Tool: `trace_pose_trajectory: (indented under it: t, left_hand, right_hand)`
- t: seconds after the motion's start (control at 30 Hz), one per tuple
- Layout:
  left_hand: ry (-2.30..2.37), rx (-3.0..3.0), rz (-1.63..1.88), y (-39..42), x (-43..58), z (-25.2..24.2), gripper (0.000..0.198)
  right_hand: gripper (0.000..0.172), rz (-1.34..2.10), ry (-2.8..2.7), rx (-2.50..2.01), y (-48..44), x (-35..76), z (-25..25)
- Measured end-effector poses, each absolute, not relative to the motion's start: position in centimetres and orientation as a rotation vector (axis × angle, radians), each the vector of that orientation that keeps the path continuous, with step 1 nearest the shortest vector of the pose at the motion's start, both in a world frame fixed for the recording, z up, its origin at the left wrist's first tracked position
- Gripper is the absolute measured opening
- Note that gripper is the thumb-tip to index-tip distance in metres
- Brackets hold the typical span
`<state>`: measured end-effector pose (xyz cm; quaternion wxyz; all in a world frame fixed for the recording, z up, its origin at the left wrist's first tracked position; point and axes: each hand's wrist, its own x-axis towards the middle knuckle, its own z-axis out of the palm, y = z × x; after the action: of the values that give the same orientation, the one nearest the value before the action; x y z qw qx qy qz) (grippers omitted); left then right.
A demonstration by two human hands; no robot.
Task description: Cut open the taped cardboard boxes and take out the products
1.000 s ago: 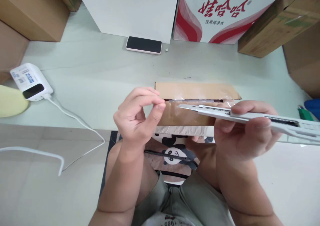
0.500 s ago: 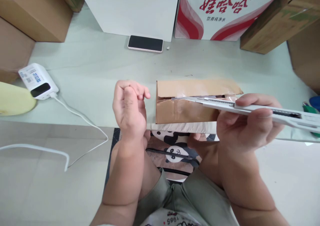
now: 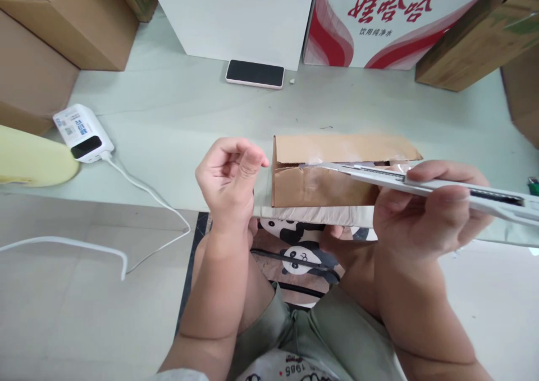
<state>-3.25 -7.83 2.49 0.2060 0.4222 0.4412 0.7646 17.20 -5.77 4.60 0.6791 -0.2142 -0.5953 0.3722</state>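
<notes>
A small brown cardboard box (image 3: 320,187) lies at the near edge of the pale green table (image 3: 177,128), its taped top seam partly split. My right hand (image 3: 425,212) is closed around a long white utility knife (image 3: 442,187), whose blade tip rests at the left end of the box's seam. My left hand (image 3: 229,178) hovers just left of the box with fingers loosely curled, thumb and forefinger close together, touching nothing I can make out.
A phone (image 3: 255,74) lies face up at the back. A white power bank (image 3: 83,140) with a cable sits at the left beside a yellow object (image 3: 33,164). Cardboard boxes (image 3: 67,21) stand left and right, a red-and-white carton (image 3: 391,16) behind.
My left hand drew away from the knife tip to the left and curled loosely. The knife blade went down to the box seam and stays there.
</notes>
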Motion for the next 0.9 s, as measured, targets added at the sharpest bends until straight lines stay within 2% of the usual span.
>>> trace_pose_trajectory:
  t: [0.13, 0.37, 0.47, 0.57, 0.67, 0.9]
  left_hand:
    - [1.269, 1.167, 2.114, -8.0, -3.2, 2.7, 0.040]
    - [1.075, 1.234, 2.063, -8.5, -3.6, 4.0, 0.065]
    - [0.921, 1.576, 1.840, -9.9, -4.1, 5.5, 0.047]
    - [0.820, 1.827, 1.709, -11.1, -4.7, 6.8, 0.007]
    - [0.822, 1.911, 1.742, -11.3, -5.2, 6.8, 0.019]
    - [1.083, 1.682, 2.083, -10.3, -5.1, 5.7, 0.014]
  right_hand:
    - [0.017, 0.808, -1.347, -0.497, -5.8, 17.2, 4.6]
    - [0.017, 0.839, -1.316, -0.523, -6.0, 17.2, 4.8]
    - [0.017, 0.820, -1.303, -0.519, -5.9, 17.0, 5.0]
    - [0.019, 0.790, -1.312, -0.501, -5.7, 16.9, 5.1]
    - [0.018, 0.768, -1.307, -0.495, -5.6, 17.0, 5.1]
    - [0.019, 0.709, -1.299, -0.567, -5.7, 17.2, 4.9]
